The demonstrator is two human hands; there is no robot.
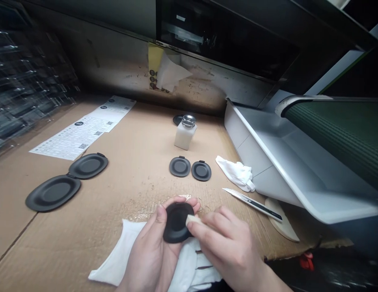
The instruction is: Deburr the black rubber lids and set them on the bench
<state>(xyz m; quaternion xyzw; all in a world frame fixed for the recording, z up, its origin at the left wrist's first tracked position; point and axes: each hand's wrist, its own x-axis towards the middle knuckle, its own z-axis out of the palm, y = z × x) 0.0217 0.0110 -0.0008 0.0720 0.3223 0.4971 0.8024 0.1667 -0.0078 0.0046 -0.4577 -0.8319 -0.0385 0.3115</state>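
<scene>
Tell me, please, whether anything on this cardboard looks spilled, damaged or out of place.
Yes. A shiny patch on the cardboard, just beyond the left hand, looks wet, perhaps a spill; what it is, I cannot tell. Also, the box cutter lies near the right hand with its blade apparently out.

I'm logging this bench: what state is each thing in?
Black dish: held in left hand
Pale pad: pinched by right hand
Bottle: upright
Knife: lying flat
Papers: lying flat
Small cloth: crumpled
Large cloth: partly hidden
Tray: open-topped
Leftmost dishes: touching
Middle dishes: apart
</scene>
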